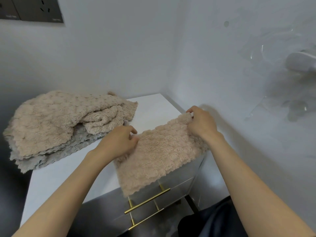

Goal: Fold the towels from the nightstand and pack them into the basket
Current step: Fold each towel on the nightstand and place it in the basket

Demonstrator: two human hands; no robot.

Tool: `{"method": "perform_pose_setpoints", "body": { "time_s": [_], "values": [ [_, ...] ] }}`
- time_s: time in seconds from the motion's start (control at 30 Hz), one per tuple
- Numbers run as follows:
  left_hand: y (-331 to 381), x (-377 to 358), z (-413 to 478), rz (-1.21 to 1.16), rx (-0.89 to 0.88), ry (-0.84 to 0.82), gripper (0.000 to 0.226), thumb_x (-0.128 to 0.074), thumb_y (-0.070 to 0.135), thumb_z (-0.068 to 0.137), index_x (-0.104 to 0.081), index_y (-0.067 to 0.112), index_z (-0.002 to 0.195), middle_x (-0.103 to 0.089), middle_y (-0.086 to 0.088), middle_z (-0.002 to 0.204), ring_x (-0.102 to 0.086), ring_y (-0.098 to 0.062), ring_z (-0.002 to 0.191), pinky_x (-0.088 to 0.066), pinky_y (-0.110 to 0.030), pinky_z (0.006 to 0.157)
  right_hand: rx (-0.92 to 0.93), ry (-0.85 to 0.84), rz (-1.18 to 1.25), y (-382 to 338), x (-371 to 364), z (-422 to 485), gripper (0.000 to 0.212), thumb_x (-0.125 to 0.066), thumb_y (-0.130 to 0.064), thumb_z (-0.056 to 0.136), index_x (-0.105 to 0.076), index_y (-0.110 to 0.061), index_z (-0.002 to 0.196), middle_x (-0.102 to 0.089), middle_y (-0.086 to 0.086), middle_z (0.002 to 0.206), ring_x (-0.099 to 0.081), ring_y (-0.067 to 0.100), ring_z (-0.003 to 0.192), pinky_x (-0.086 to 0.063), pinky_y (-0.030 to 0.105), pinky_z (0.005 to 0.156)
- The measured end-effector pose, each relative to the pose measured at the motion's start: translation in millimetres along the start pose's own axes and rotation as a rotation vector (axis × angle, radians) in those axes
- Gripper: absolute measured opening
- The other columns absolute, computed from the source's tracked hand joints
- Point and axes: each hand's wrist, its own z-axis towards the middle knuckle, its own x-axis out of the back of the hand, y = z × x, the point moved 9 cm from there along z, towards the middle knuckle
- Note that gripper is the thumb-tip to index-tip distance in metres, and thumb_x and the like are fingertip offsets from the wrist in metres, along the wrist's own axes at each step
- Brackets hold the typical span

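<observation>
Your left hand (119, 142) and right hand (202, 124) are pinching the beige towel (157, 156) along its far edge, fingers curled, over the nightstand's (153, 108) near right corner. The wall panel (34, 9) at far left is carrying small lettering, perhaps labels, too blurred to read.

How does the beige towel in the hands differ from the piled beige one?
The held towel is pinched at its far corners by the left hand and right hand; the piled beige towel is untouched. The held towel lies flat, hanging over the nightstand edge; the piled beige towel is crumpled on a grey towel. Both share colour and texture.
</observation>
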Motion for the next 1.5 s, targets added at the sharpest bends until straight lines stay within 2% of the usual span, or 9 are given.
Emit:
{"method": "perform_pose_setpoints", "body": {
  "time_s": [0.13, 0.33, 0.5, 0.63, 0.8, 0.97, 1.1, 1.27, 1.5],
  "values": [
    [-6, 0, -2, -0.049, 0.037, -0.029, 0.03, -0.05, 0.037, 0.096, -0.06, 0.017, 0.116, -0.062, 0.007, 0.089, -0.058, -0.008, 0.079, -0.045, -0.025, 0.067, 0.125, 0.089, 0.102, -36, -8, 16, 0.04, -0.045, 0.004, 0.085, -0.054, -0.008, 0.122, -0.06, 0.013, 0.115, -0.057, 0.03, 0.102, -0.048, 0.038, 0.084],
    [1, -9, -9, -0.256, 0.032, -0.068, 0.035, -0.061, 0.036, 0.089, -0.054, 0.019, 0.119, -0.066, 0.007, 0.089, -0.059, -0.002, 0.074, -0.044, -0.017, 0.063, 0.199, 0.112, 0.368, -81, -30, 44, 0.045, -0.043, 0.005, 0.089, -0.056, -0.009, 0.13, -0.058, 0.009, 0.123, -0.053, 0.022, 0.114, -0.04, 0.026, 0.096],
    [3, -7, -13, -0.287, 0.065, 0.023, 0.062, -0.063, 0.036, 0.088, -0.033, 0.017, 0.139, -0.068, 0.007, 0.082, -0.06, 0.002, 0.069, -0.048, -0.022, 0.066, 0.26, -0.132, 0.662, -107, -55, 48, 0.057, -0.041, 0.003, 0.093, -0.038, -0.021, 0.144, -0.042, -0.003, 0.146, -0.05, 0.014, 0.124, -0.044, 0.028, 0.1],
    [5, 3, -22, -0.097, 0.056, 0.124, 0.062, -0.056, 0.04, 0.092, -0.026, 0.017, 0.142, -0.062, 0.007, 0.092, -0.06, -0.012, 0.085, -0.051, -0.033, 0.075, 0.266, -0.174, 0.615, -100, -57, 45, 0.054, -0.04, 0.002, 0.095, -0.042, -0.023, 0.143, -0.039, -0.006, 0.148, -0.048, 0.014, 0.126, -0.047, 0.024, 0.086],
    [29, 8, -40, 0.013, -0.144, 0.188, 0.036, -0.05, 0.038, 0.095, -0.046, 0.027, 0.13, -0.046, 0.009, 0.116, -0.044, -0.011, 0.111, -0.045, -0.027, 0.085, 0.302, -0.253, 0.509, -91, -41, 20, 0.036, -0.048, -0.003, 0.093, -0.059, -0.023, 0.12, -0.057, -0.01, 0.12, -0.058, 0.003, 0.092, -0.044, 0.015, 0.068],
    [50, -7, -51, 0.015, -0.314, 0.052, 0.026, -0.047, 0.04, 0.096, -0.055, 0.033, 0.12, -0.05, 0.019, 0.121, -0.042, -0.008, 0.111, -0.038, -0.028, 0.095, 0.354, -0.473, 0.369, -82, -32, -28, 0.014, -0.062, -0.013, 0.089, -0.067, -0.023, 0.097, -0.065, -0.012, 0.099, -0.062, 0.003, 0.08, -0.044, 0.011, 0.063],
    [53, -19, -54, 0.111, -0.338, 0.011, 0.039, -0.046, 0.05, 0.094, -0.051, 0.033, 0.128, -0.046, 0.018, 0.132, -0.041, -0.008, 0.119, -0.036, -0.031, 0.1, 0.396, -0.613, 0.219, -72, -28, -64, 0.014, -0.071, -0.017, 0.082, -0.067, -0.028, 0.09, -0.066, -0.018, 0.091, -0.061, -0.006, 0.084, -0.044, 0.013, 0.074],
    [49, -20, -54, 0.151, -0.357, 0.006, 0.043, -0.049, 0.05, 0.092, -0.048, 0.034, 0.132, -0.046, 0.017, 0.134, -0.044, -0.007, 0.122, -0.037, -0.031, 0.1, 0.474, -0.567, -0.027, -48, -31, -89, 0.037, -0.078, -0.018, 0.071, -0.058, -0.027, 0.1, -0.053, -0.012, 0.104, -0.05, 0.009, 0.1, -0.044, 0.025, 0.087],
    [48, -17, -55, 0.173, -0.359, 0.025, 0.04, -0.04, 0.048, 0.097, -0.052, 0.033, 0.133, -0.047, 0.02, 0.139, -0.046, -0.005, 0.125, -0.038, -0.031, 0.101, 0.591, -0.367, -0.163, -40, -29, -92, 0.035, -0.062, -0.004, 0.073, -0.049, -0.03, 0.092, -0.04, -0.021, 0.09, -0.039, 0.004, 0.087, -0.033, 0.019, 0.062]
  ]
}}
